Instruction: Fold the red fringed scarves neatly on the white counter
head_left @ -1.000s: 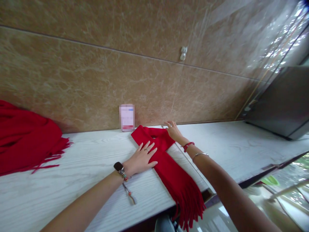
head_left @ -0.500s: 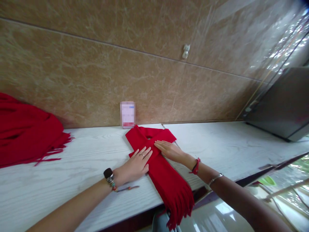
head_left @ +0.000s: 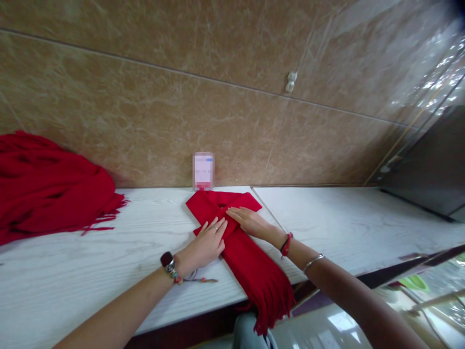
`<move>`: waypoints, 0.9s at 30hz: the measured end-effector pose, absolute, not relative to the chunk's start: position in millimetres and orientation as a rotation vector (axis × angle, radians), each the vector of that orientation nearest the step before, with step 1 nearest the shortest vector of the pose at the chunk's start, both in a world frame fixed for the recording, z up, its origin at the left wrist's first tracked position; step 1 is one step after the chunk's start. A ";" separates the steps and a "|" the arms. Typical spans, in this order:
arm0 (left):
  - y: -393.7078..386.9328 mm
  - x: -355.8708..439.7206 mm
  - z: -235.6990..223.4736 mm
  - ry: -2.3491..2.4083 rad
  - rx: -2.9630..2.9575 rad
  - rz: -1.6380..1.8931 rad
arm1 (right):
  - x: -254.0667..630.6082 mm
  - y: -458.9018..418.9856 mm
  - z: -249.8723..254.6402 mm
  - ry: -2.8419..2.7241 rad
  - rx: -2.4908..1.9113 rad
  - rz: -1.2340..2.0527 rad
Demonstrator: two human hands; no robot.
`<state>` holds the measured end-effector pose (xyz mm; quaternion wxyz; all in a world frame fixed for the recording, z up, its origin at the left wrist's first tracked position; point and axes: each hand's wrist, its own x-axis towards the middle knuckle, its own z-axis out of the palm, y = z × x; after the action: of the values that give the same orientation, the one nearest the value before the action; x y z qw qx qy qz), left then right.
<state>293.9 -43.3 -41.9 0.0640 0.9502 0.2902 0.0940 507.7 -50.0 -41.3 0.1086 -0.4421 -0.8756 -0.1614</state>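
A red scarf [head_left: 250, 264] lies flat on the white tabletop, folded so that its strips cross near the far end around a small gap. Its fringed end hangs over the table's front edge. My left hand [head_left: 207, 242] rests palm down on the left of the crossing, fingers stretched out and a ring on one finger. Just to the right, my right hand [head_left: 252, 223] lies flat on the scarf with its fingers extended. Both hands touch the cloth without gripping it. The fabric under the palms is hidden.
A heap of red fringed cloth [head_left: 61, 184] sits on the table [head_left: 152, 208] at the left. A blurred, pale upright phone-like object [head_left: 203, 170] leans on the brown wall [head_left: 145, 121]. A dark grey box-shaped thing [head_left: 428, 160] stands at the far right.
The view has shifted slightly, so the background sits a little further right. Both hands stay flat on the scarf, with hardly any movement over it.
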 end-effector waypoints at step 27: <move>-48.8 285.5 -35.5 0.914 2.835 0.226 | 579.5 -54.0 -31.5 -2.641 -1.493 0.001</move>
<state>285.5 -48.8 -35.5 0.0773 0.9462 0.3049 0.0753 579.5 -54.0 -31.5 0.0537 -0.4914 -0.8693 0.0003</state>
